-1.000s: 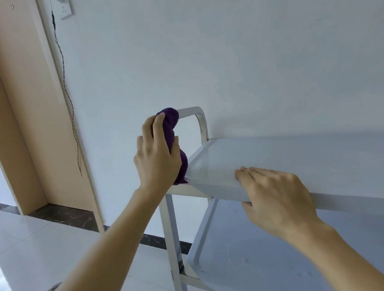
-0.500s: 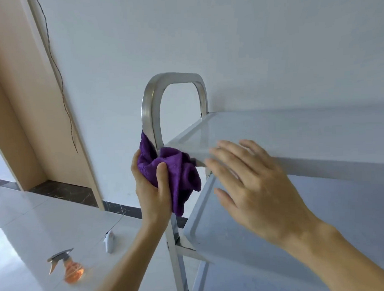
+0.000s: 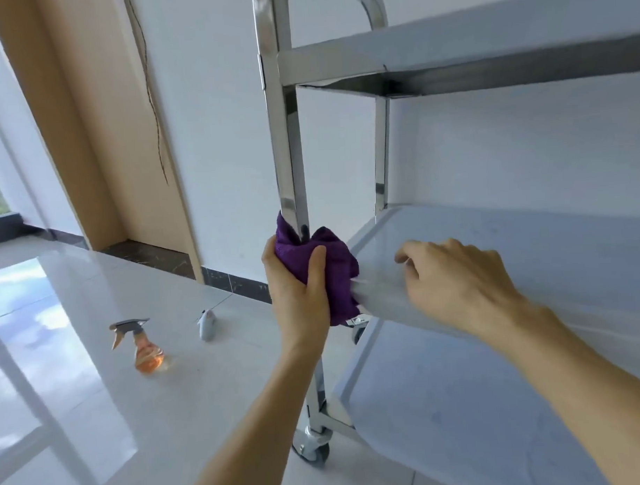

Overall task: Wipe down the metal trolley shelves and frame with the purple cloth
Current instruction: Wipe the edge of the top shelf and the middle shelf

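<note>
The metal trolley (image 3: 284, 134) stands against the white wall, with three shelves in view. My left hand (image 3: 298, 290) grips the purple cloth (image 3: 334, 267), which is wrapped round the trolley's near upright post at the height of the middle shelf (image 3: 492, 236). My right hand (image 3: 454, 281) rests on the front edge of the middle shelf, its fingers curled over the rim. Below lies the bottom shelf (image 3: 444, 419), and a caster wheel (image 3: 315, 449) sits under the post.
An orange spray bottle (image 3: 142, 346) and a small white object (image 3: 207, 324) stand on the glossy floor to the left. A wooden door frame (image 3: 89, 123) and a dangling cord (image 3: 149, 85) are on the wall behind.
My left hand has slid the cloth down the post from the handle to the middle shelf level. My right hand has dropped from the top shelf to the middle shelf edge.
</note>
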